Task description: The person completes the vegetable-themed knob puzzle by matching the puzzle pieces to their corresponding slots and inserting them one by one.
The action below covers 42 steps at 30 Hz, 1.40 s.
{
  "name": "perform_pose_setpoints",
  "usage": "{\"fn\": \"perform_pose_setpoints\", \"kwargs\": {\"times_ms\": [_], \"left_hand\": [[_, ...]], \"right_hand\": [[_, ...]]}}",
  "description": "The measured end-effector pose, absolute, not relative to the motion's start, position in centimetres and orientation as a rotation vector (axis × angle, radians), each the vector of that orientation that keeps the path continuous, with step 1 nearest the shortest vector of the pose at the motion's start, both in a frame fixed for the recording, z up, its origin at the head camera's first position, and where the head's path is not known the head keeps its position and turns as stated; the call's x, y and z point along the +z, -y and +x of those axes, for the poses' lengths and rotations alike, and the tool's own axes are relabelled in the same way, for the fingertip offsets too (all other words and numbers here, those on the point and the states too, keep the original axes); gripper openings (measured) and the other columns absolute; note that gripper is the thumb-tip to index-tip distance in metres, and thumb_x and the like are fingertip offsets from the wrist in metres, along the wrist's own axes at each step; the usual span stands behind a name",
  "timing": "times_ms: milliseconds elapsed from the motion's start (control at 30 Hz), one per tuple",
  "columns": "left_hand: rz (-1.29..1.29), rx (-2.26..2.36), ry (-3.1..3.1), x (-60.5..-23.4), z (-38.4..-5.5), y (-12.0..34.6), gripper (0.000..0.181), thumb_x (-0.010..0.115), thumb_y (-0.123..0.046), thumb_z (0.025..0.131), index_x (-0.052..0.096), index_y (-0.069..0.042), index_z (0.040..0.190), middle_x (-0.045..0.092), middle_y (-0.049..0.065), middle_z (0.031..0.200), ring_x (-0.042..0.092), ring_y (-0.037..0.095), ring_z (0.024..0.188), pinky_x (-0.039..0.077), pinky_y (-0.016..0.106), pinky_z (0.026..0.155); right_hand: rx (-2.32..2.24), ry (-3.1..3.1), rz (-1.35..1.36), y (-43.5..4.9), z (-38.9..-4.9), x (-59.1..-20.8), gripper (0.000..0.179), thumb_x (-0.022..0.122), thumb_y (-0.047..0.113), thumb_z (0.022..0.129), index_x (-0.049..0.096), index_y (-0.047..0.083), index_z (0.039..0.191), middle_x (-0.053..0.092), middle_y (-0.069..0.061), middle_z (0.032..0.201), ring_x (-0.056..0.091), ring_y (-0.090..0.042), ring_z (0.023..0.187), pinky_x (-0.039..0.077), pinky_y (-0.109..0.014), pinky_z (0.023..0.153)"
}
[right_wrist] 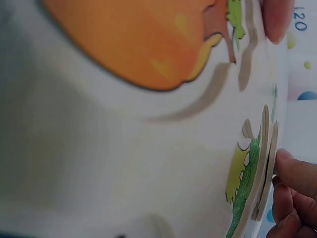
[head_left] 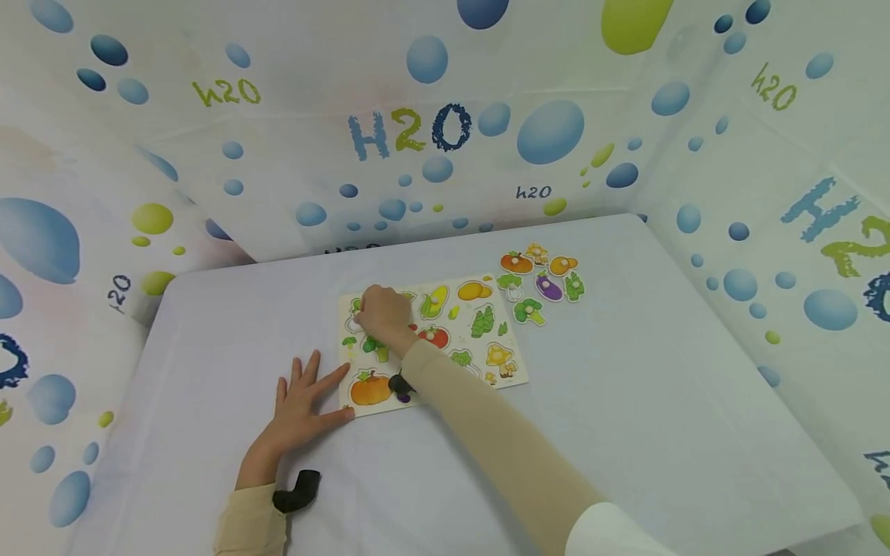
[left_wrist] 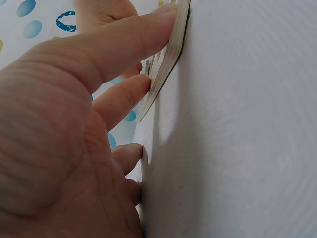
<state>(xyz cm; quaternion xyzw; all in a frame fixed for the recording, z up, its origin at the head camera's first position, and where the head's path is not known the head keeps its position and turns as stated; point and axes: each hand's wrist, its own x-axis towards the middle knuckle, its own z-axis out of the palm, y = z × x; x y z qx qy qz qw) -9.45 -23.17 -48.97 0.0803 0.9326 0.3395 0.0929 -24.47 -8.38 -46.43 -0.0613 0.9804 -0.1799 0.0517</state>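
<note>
A wooden vegetable puzzle board (head_left: 410, 371) lies on the white table. Over its upper left corner, my right hand (head_left: 384, 315) pinches a wooden puzzle piece (head_left: 352, 321); green and white show beside the fingers, and the hand covers most of its picture. In the right wrist view, the piece's pale edge (right_wrist: 270, 173) stands by the fingertips, close behind a broccoli piece (right_wrist: 245, 183). My left hand (head_left: 299, 413) lies spread at the board's left side. Its thumb and index finger touch the board's edge (left_wrist: 171, 54), as the left wrist view shows.
Right of the board's upper corner, several loose pieces lie together, among them an eggplant (head_left: 548, 286), a broccoli (head_left: 529, 311) and a pumpkin (head_left: 516, 262). On the board are a corn (head_left: 434, 301), a tomato (head_left: 436, 337) and a pumpkin picture (head_left: 370, 390). Printed curtains hang around the table.
</note>
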Motion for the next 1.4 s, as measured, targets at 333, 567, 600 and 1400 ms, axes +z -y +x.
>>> {"fn": "perform_pose_setpoints", "kwargs": {"times_ms": [333, 567, 600, 1400], "left_hand": [[0.242, 0.996, -2.768, -49.0, -9.6, 23.2, 0.077, 0.077, -0.04, 0.079, 0.048, -0.014, 0.145, 0.005, 0.031, 0.16, -0.013, 0.055, 0.145, -0.012, 0.072, 0.11], [0.244, 1.007, -2.761, -49.1, -9.5, 23.4, 0.077, 0.077, -0.039, 0.079, 0.048, -0.014, 0.145, 0.005, 0.032, 0.16, -0.013, 0.055, 0.145, -0.012, 0.072, 0.11], [0.244, 1.007, -2.76, -49.2, -9.5, 23.4, 0.077, 0.077, -0.039, 0.079, 0.048, -0.014, 0.145, 0.005, 0.032, 0.16, -0.013, 0.055, 0.145, -0.012, 0.073, 0.109], [0.256, 1.009, -2.766, -48.9, -10.0, 23.5, 0.078, 0.076, -0.04, 0.078, 0.048, -0.012, 0.145, 0.005, 0.032, 0.16, -0.013, 0.055, 0.145, -0.012, 0.073, 0.11]], "right_hand": [[-0.419, -2.991, -0.311, 8.1, -24.5, -46.4, 0.011, 0.07, 0.036, 0.089, 0.074, 0.026, 0.09, 0.071, 0.011, 0.085, 0.063, -0.008, 0.074, 0.05, -0.026, 0.07], [-0.496, -2.867, -0.394, 7.4, -24.2, -45.2, 0.014, 0.069, 0.032, 0.09, 0.072, 0.02, 0.096, 0.07, 0.007, 0.092, 0.061, -0.011, 0.079, 0.048, -0.033, 0.083], [-0.506, -2.851, -0.403, 7.1, -24.1, -45.0, 0.016, 0.07, 0.032, 0.09, 0.072, 0.019, 0.099, 0.071, 0.006, 0.096, 0.063, -0.012, 0.081, 0.049, -0.033, 0.083], [-0.797, -3.091, -0.403, -14.4, -24.9, -42.1, 0.03, 0.069, 0.012, 0.09, 0.07, 0.008, 0.12, 0.072, -0.011, 0.108, 0.067, -0.025, 0.085, 0.053, -0.035, 0.071]]}}
